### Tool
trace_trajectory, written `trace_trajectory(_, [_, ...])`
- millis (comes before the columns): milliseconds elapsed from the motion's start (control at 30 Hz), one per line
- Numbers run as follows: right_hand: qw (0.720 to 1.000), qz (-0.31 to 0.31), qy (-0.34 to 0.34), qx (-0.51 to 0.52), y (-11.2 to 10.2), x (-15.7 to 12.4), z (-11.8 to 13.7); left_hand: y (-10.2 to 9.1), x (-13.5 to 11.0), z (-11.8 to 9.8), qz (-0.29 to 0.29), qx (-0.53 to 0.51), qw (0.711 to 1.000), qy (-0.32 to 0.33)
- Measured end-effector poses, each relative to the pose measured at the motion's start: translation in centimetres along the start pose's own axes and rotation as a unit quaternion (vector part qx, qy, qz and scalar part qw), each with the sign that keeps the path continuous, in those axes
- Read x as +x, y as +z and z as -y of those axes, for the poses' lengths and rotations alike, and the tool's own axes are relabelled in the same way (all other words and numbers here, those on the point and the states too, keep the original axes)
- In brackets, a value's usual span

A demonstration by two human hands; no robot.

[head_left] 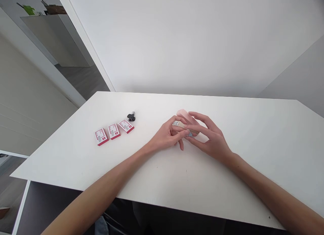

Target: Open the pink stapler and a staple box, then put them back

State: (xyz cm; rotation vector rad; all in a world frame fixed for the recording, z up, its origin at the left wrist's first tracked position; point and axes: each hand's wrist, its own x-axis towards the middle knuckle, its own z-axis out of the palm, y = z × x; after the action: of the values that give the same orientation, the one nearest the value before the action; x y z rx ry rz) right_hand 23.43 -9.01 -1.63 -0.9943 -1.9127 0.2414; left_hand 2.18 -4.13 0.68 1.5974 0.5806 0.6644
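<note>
Over the middle of the white table, my left hand (168, 135) pinches a small flat beige piece with a black-and-white printed patch (175, 123). Fingers cover most of this piece, so its exact kind cannot be made out. My right hand (214, 139) is closed round its other end, where a light blue bit (190, 133) shows by the fingertips. Just behind the fingers lies a long pale pink box or block (184, 113), partly hidden; the right index finger is close to its far side.
To the left, three small white boxes with red edges (101, 136) lie in a slanting row. A dark clip-like object with a metal part (131, 116) sits just behind them. The white table (240, 120) backs onto a white wall. A doorway opens at the far left.
</note>
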Motion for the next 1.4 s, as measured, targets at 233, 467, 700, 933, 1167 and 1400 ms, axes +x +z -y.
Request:
trace_trajectory(233, [0.999, -0.038, 0.027, 0.003, 0.0, 0.2, -0.2, 0.1, 0.0, -0.1, -0.011, 0.02, 1.0, -0.007])
trace_trajectory(467, [0.955, -0.112, 0.213, 0.173, -0.4, 0.8, -0.7, 0.5, -0.2, 1.2, -0.058, 0.276, 0.953, 0.112])
trace_trajectory(700, [0.868, -0.094, 0.342, 0.347, -0.6, 1.2, -0.7, 1.0, 0.1, 1.2, -0.059, 0.516, 0.783, 0.343])
trace_trajectory(933, [0.845, -0.142, 0.392, 0.334, -0.7, 0.9, -1.8, 0.4, 0.6, 1.8, -0.027, 0.598, 0.739, 0.309])
trace_trajectory(1167, [0.845, -0.145, 0.392, 0.334, -0.6, 1.0, -1.8, -0.7, 0.8, 2.5, -0.106, 0.626, 0.728, 0.26])
trace_trajectory(1400, [0.843, -0.145, 0.397, 0.334, -0.8, 1.0, -2.0, -2.7, 1.0, 3.3, -0.165, 0.637, 0.719, 0.222])
